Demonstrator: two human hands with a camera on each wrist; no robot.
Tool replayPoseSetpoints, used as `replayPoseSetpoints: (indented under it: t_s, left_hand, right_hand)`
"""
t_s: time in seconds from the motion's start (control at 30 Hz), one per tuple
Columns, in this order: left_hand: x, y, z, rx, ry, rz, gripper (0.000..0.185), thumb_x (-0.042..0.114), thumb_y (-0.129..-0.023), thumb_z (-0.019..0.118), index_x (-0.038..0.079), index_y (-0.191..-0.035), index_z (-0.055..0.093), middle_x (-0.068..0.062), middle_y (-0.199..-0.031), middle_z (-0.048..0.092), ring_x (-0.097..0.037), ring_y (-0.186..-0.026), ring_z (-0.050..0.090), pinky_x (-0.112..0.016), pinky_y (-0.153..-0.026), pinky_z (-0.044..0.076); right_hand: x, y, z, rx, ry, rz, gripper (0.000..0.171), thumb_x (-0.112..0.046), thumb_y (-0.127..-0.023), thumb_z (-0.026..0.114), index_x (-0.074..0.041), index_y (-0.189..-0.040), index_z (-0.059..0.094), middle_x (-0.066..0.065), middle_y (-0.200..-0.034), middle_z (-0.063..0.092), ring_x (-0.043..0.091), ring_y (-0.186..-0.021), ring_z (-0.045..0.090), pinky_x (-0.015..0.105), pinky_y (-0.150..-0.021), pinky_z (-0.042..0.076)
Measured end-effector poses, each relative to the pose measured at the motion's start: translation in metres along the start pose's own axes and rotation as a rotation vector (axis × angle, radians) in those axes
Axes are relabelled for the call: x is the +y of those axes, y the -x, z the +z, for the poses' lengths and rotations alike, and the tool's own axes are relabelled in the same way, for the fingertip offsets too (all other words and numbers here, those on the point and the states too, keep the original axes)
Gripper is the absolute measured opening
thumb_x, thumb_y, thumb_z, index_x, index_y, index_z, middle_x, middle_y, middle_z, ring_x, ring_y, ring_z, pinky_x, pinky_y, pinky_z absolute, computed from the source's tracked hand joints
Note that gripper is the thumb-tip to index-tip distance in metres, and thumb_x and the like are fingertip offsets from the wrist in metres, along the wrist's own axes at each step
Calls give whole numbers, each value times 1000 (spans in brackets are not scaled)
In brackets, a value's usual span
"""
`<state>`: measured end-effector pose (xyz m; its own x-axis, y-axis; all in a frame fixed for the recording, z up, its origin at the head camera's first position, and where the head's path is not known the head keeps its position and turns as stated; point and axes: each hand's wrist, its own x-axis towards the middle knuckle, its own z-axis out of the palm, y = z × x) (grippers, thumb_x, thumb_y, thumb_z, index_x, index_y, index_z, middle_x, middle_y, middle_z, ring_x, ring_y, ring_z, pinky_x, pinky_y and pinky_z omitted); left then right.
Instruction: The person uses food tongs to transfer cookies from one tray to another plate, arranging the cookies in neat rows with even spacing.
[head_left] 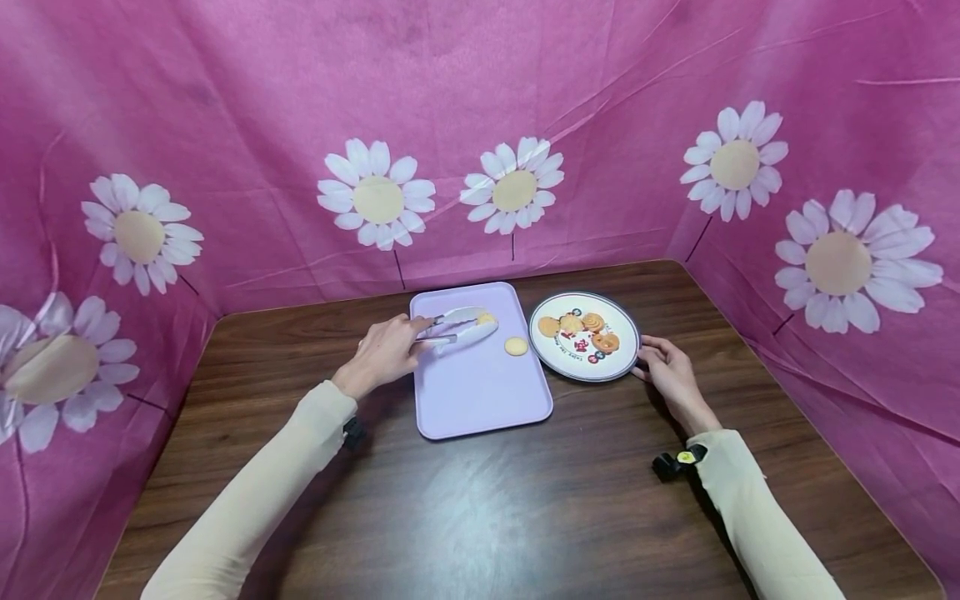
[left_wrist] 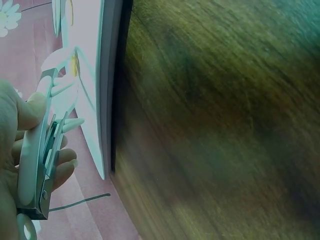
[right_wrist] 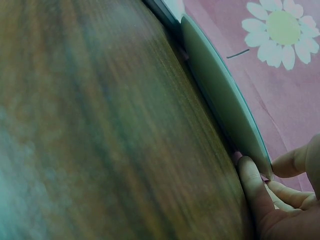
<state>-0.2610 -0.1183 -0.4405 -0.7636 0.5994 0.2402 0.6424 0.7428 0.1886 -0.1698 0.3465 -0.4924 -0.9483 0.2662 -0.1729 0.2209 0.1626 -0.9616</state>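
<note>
On the dark wood-grain desk (head_left: 480, 500): a flat lilac tray (head_left: 480, 392) with rounded corners and a low raised rim, and just right of it, close but apart, a round white plate (head_left: 625, 360) with a dark rim line and printed figures. Four ridged golden cookies (head_left: 577, 327) heaped on the plate; one plain round cookie (head_left: 515, 346) alone on the tray near its right edge. Left hand (head_left: 384, 352) over the tray's left rim, fingers (left_wrist: 60, 167) curled round pale plastic tongs (head_left: 461, 329) with a metal hinge; tips squeezed onto a second cookie (head_left: 486, 318) above the tray's far part. Right hand (head_left: 667, 371) at the plate's near right edge, fingers (right_wrist: 252, 182) lightly bent, pressed against the rim. Behind and on both sides, a wrinkled pink cloth backdrop (head_left: 247, 125) printed with white daisies, walling in the desk. Cream sleeves on both arms; nothing between tongs and plate.
</note>
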Motion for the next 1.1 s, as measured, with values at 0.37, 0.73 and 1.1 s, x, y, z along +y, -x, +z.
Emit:
replayPoseSetpoints:
  t_s: [0.37,0.73,1.1]
  left_hand:
    - [5,-1,-5,25,6,3,39,16,-96,72,11,-134,69,-10,-96,73,-24,-83,61,-44,-63,53]
    - [22,-11,-11,30,10,50,41,19,-97,72,12,-138,67,-10,-102,74,-24,-83,62,-43,-63,54]
    - [42,-24,-9,68,-1,118,43,22,-97,72,10,-138,67,-10,-103,75,-24,-85,62,-42,-60,54]
  right_hand:
    - [4,-1,-1,-2,-52,-31,52,-9,-108,45,13,-154,34,-16,-100,64,-10,-90,64,13,-81,57]
    - [3,0,-1,7,-43,-44,51,-10,-108,45,12,-154,36,-17,-100,63,-10,-91,63,12,-82,57]
    - [4,-2,0,3,-24,-30,52,-11,-109,44,10,-155,35,-13,-103,63,-9,-91,63,12,-83,57]
